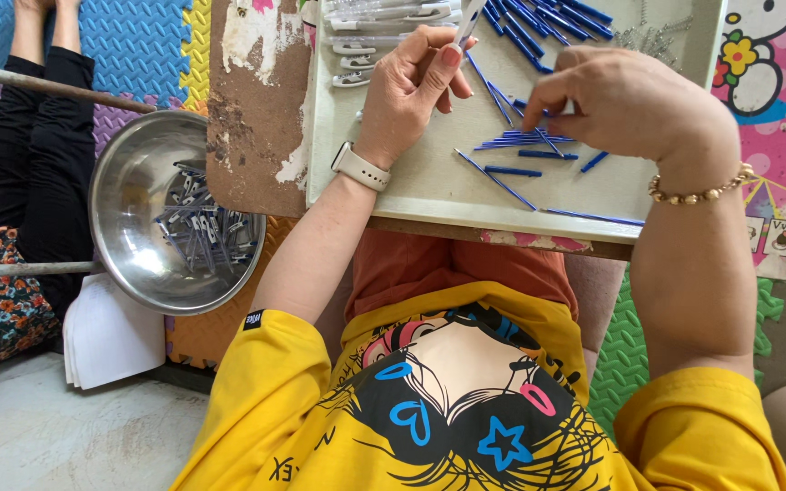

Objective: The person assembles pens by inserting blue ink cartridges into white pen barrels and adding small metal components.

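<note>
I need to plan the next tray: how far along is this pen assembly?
Done: a heap of pens lies in the steel bowl. In hand: the left hand holds a white barrel; the right hand picks at blue refills. Left: loose refills and white clips on the tray.

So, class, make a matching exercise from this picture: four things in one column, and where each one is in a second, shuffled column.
Things:
1. steel bowl
2. left hand
3. right hand
4. stack of white paper

Places:
A. on the floor below the bowl
B. picking at loose blue refills on the tray
C. left of the board, filled with assembled pens
D. holding up a white pen barrel

Pairs: 1-C, 2-D, 3-B, 4-A
</note>
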